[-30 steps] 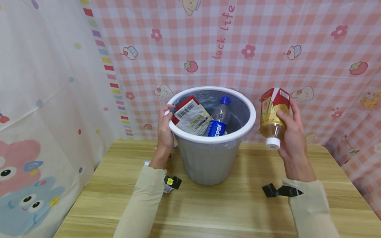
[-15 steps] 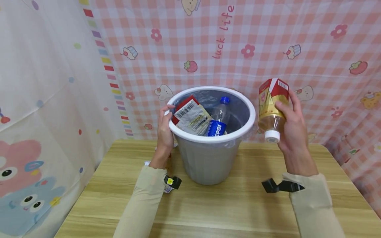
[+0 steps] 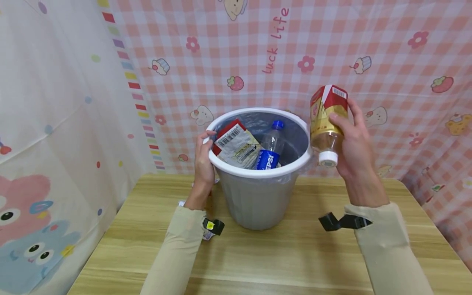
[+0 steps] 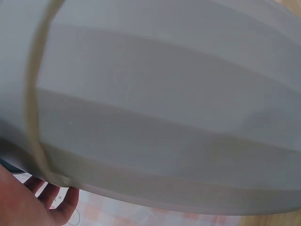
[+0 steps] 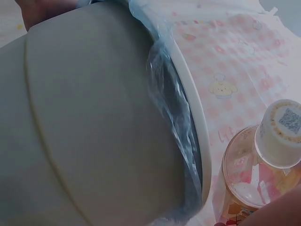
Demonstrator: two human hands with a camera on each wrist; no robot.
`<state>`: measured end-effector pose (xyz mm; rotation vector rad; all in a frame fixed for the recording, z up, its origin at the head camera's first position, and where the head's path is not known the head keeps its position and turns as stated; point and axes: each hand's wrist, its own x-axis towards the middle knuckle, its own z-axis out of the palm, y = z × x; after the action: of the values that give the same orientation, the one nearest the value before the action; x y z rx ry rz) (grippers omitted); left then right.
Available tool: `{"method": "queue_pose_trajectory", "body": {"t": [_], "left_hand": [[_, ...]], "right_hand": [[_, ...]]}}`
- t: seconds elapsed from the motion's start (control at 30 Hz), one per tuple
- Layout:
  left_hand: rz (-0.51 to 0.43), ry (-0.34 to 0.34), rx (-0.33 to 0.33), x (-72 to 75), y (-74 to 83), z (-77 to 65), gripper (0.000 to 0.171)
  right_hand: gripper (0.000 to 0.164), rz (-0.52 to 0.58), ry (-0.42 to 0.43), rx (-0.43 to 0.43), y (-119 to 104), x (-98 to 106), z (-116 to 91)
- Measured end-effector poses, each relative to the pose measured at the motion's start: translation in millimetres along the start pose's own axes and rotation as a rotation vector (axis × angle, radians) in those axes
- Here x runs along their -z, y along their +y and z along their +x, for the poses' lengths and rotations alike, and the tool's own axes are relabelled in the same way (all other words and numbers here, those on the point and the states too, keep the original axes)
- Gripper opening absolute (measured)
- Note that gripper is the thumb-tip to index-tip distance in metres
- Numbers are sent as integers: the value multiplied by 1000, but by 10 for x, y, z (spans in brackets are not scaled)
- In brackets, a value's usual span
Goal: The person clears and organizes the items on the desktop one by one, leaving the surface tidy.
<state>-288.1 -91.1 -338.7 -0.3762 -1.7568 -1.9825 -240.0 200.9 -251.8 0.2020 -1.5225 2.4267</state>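
Observation:
My left hand grips the white rim of a grey trash bin at its left side, fingertips over the edge; the left wrist view shows the bin's ribbed wall. Raised at the bin's right, my right hand holds a clear plastic bottle with a red and gold label. Its white cap points down toward me, and the bottle overlaps the bin's right rim in the head view. Inside the bin lie a blue-capped Pepsi bottle and a flattened red and white packet.
A clear plastic liner lines the bin. It stands on a wooden table. Crumpled wrapping shows partly behind my left forearm. A pink checked cloth hangs behind the bin, and a white curtain at the left.
My right hand has lifted the red and gold labelled bottle and carried it left toward the bin's rim. The left hand and the bin have kept their places.

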Motion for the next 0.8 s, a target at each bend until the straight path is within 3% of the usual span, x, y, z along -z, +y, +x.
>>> {"method": "queue_pose_trajectory", "body": {"t": [0.8], "left_hand": [[-1,-15,1,11,-18,3,36]], "right_hand": [[69,-176,-72,-48,94,-412,164]]}}
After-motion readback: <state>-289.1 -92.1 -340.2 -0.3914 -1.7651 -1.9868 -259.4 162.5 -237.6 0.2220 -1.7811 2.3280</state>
